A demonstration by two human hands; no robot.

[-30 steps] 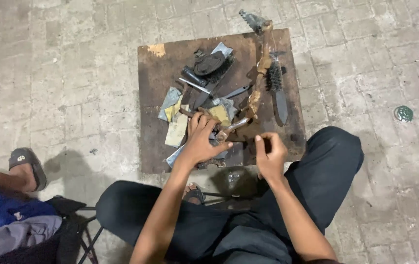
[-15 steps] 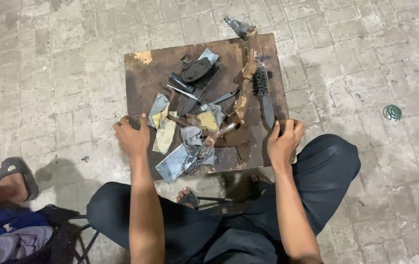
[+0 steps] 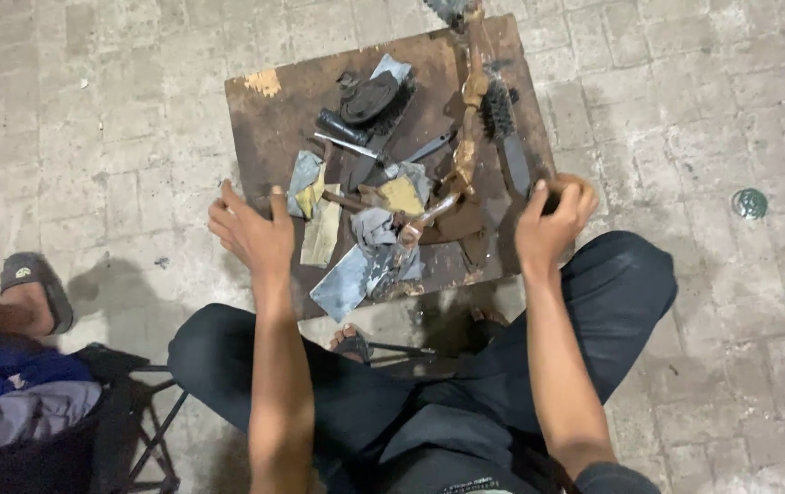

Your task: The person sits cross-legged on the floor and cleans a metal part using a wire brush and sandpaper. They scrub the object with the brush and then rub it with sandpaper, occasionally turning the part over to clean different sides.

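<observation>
Gripping the dark wooden board (image 3: pixel 269 128) at its two side edges, the person has swung it since a second ago: then the left hand rested on the scraps at the board's middle and the right hand hovered free near its close edge; half a second ago both hands had gone to the edges, and now the board sits turned clockwise, its far edge tilting up to the right. I judge the board is being shifted, not the tools on it.

In the head view, the left hand (image 3: pixel 251 233) lies at the board's left edge, fingers spread, thumb on top. The right hand (image 3: pixel 553 220) is curled tight over the right edge.

On the board, the long rusty tool (image 3: pixel 466 155) runs along the right side, long axis from the near middle up to the far right corner, its toothed end pointing away past the far edge. A wire brush (image 3: pixel 504 137) lies just right of it, parallel. Sandpaper scraps (image 3: pixel 324 233) lie at the middle.
</observation>
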